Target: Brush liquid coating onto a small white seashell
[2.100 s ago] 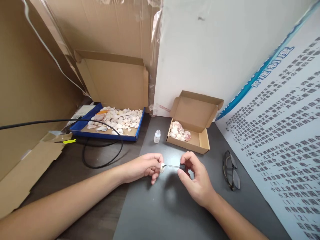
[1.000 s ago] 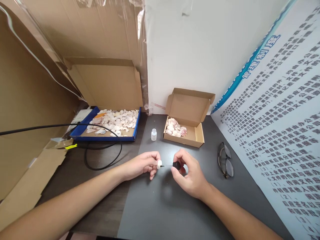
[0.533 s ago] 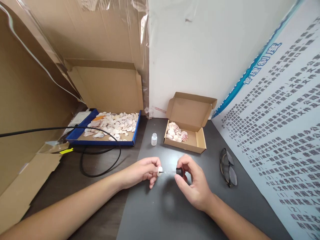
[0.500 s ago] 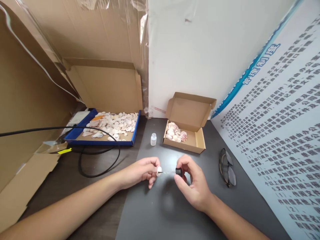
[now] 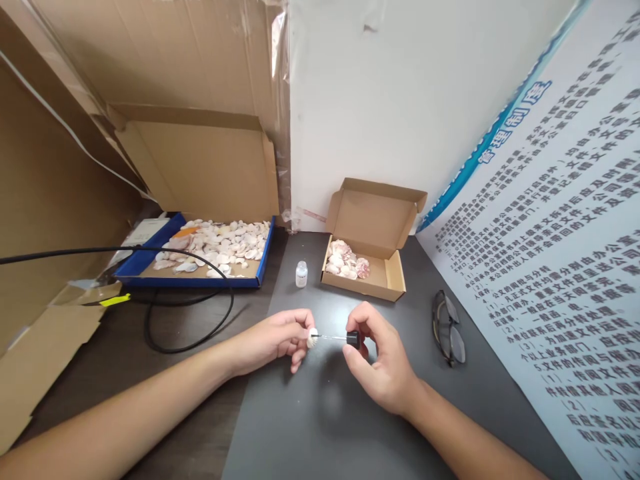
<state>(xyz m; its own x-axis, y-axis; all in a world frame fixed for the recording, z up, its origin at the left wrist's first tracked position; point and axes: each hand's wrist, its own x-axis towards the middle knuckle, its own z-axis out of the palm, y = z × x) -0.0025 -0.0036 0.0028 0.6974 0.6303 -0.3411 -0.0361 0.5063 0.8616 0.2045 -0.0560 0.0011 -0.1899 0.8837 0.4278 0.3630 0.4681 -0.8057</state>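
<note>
The left arm reaches in from lower left, its hand (image 5: pixel 287 338) pinching a small shell (image 5: pixel 312 338) between thumb and fingertips, other fingers loosely curled. The right arm comes from lower right; its hand (image 5: pixel 376 353) grips a black cap (image 5: pixel 353 339), thumb below, the attached brush (image 5: pixel 330 337) pointing level at the shell, above the desk (image 5: pixel 295 427).

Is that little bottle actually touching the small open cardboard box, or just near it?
Apart. The head view shows a strip of bare dark mat between the bottle and the box's left side.
</note>
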